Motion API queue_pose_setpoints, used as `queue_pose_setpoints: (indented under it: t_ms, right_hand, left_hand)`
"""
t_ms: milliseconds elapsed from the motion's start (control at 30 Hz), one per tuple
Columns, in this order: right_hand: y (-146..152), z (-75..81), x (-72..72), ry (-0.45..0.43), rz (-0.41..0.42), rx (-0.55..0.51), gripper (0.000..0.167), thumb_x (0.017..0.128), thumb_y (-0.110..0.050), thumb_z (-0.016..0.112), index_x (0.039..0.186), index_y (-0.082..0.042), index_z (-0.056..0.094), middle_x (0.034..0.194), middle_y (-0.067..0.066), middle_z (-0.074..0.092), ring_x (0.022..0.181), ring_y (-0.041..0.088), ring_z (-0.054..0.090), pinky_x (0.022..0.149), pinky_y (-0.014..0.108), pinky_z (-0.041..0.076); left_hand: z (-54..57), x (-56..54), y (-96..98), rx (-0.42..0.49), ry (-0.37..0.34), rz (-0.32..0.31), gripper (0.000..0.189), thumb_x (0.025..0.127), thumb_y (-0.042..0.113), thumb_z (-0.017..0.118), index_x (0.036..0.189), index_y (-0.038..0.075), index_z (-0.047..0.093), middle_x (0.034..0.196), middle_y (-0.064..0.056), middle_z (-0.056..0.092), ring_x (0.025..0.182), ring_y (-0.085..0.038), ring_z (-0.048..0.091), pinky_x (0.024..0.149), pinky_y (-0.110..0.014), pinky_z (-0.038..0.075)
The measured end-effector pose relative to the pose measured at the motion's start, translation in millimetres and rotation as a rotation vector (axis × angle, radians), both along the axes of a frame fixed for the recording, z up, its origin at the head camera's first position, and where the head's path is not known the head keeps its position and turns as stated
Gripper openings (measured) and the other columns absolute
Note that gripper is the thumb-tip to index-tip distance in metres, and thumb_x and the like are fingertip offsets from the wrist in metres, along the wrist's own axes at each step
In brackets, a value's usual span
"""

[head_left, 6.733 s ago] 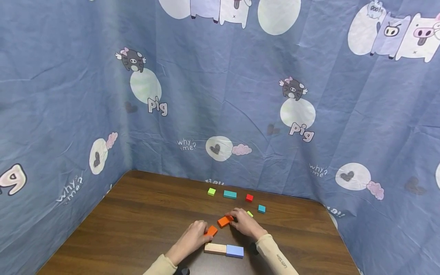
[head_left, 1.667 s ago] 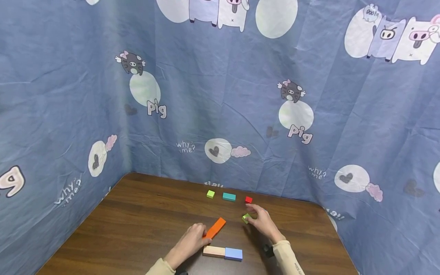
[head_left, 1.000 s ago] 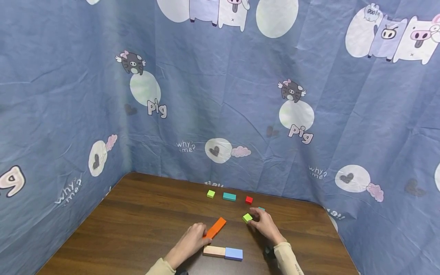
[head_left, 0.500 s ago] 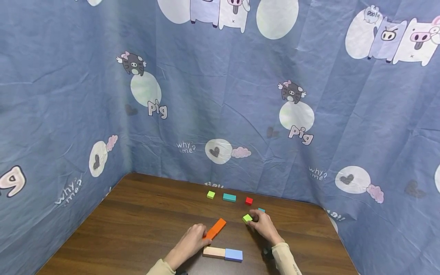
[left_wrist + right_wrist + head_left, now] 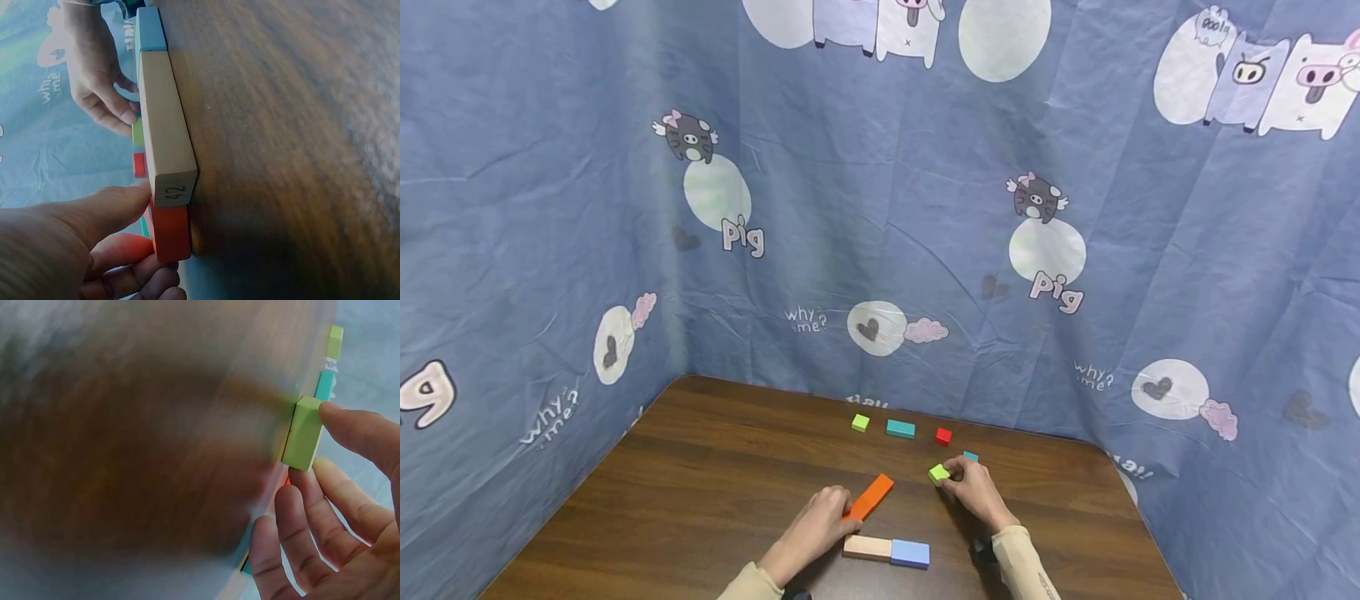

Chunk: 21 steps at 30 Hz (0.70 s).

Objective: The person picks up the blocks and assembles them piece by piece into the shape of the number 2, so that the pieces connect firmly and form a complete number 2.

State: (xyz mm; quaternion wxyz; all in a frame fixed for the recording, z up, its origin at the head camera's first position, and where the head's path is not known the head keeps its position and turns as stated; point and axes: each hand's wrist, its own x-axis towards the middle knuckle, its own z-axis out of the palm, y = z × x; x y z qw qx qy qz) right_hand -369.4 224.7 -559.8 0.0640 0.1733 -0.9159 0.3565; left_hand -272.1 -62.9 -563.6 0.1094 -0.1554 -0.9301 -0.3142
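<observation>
My left hand [image 5: 817,520] grips the near end of two orange blocks [image 5: 874,495] lying end to end in a slanted row. In the left wrist view its thumb and fingers straddle an orange block [image 5: 171,232], just behind a plain wooden block [image 5: 164,119]. Butted against that wooden block is a blue block [image 5: 910,553]. On the right, my right hand [image 5: 979,493] pinches a light green block [image 5: 937,473] that sits on the table. The right wrist view has the thumb at one end of this green block [image 5: 304,434] and fingertips at the other.
Toward the back edge of the brown table [image 5: 722,467] lie another green block [image 5: 861,423], a teal block [image 5: 900,428] and a red block [image 5: 943,436]. A smaller teal block [image 5: 971,456] is partly hidden behind my right hand. Blue printed cloth [image 5: 820,250] hangs around the table.
Earlier the right hand held the second orange block, which now lines up with the first. It moved to the green block, and its spread fingers have closed on it. The left hand stays put.
</observation>
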Motion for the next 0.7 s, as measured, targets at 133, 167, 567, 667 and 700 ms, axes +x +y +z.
queue_pose_setpoints:
  t_ms: [133,167,567,667,700]
  right_hand:
    - [-2,0.4,-1.2,-0.015,0.01,0.013,0.028,0.077,-0.012,0.078,0.1,-0.002,0.067,0.092,0.009,0.07,0.082,0.016,0.064,0.07,0.029,0.05]
    - [-2,0.4,-1.2,-0.018,0.013,0.016,0.027,0.077,-0.012,0.078,0.1,-0.002,0.067,0.092,0.009,0.07,0.082,0.016,0.064,0.07,0.03,0.05]
    - [-8,0.4,-4.4,0.016,0.067,0.063,0.025,0.08,-0.016,0.077,0.101,-0.006,0.07,0.091,0.003,0.07,0.081,0.014,0.058,0.07,0.025,0.045]
    - [-10,0.9,-4.0,0.011,0.076,0.061,0.026,0.08,-0.017,0.077,0.102,-0.006,0.07,0.092,0.003,0.07,0.082,0.015,0.059,0.07,0.026,0.046]
    - [-11,0.9,-3.7,0.012,0.079,0.063,0.026,0.08,-0.017,0.077,0.102,-0.006,0.07,0.092,0.003,0.069,0.082,0.015,0.059,0.07,0.027,0.047]
  left_hand:
    - [-0.1,-0.4,0.4,0.004,-0.006,-0.001,0.029,0.073,0.016,0.082,0.068,0.008,0.054,0.067,0.004,0.043,0.058,-0.007,0.034,0.051,-0.022,0.031]
    - [-0.1,-0.3,0.5,0.004,-0.006,-0.001,0.029,0.073,0.016,0.082,0.068,0.008,0.054,0.067,0.005,0.042,0.058,-0.006,0.034,0.051,-0.022,0.03]
    - [0.5,1.5,0.6,0.003,0.032,-0.007,0.03,0.072,0.015,0.082,0.068,0.008,0.054,0.066,0.005,0.042,0.058,-0.005,0.033,0.05,-0.021,0.031]
    - [0.6,1.2,0.8,0.001,0.035,-0.004,0.03,0.072,0.015,0.083,0.068,0.008,0.054,0.066,0.005,0.042,0.058,-0.005,0.034,0.051,-0.022,0.031]
    - [0.7,1.1,0.8,0.001,0.029,-0.002,0.03,0.072,0.015,0.083,0.068,0.008,0.054,0.066,0.005,0.043,0.058,-0.005,0.034,0.051,-0.022,0.031]
